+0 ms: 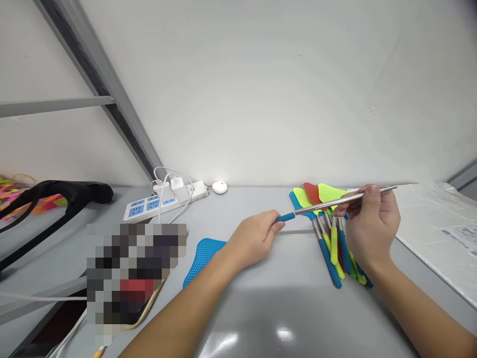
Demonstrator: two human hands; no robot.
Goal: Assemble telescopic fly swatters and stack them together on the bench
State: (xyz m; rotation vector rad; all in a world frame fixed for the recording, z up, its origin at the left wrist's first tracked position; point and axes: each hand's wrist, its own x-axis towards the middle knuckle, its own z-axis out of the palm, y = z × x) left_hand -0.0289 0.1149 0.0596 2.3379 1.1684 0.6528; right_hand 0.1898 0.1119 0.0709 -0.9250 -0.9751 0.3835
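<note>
My left hand (257, 237) is closed round a blue handle (285, 218), most of it hidden inside the fist. My right hand (374, 228) pinches a thin silver metal rod (328, 204), which slants up to the right. The rod's left end lines up with the tip of the blue handle; whether they touch, I cannot tell. Partly behind my left forearm lies a blue perforated fly swatter head (203, 256). Below and behind the rod, next to my right hand, is a pile of fly swatters (330, 243) with blue, lime and red heads and handles.
A white power strip (143, 210) with plugged-in chargers and a round white case (219, 187) sit near the wall. At left lie a blurred-out phone (137, 273), cables and a black strap-like object (70, 191). A white wrapped package (439, 228) lies at right.
</note>
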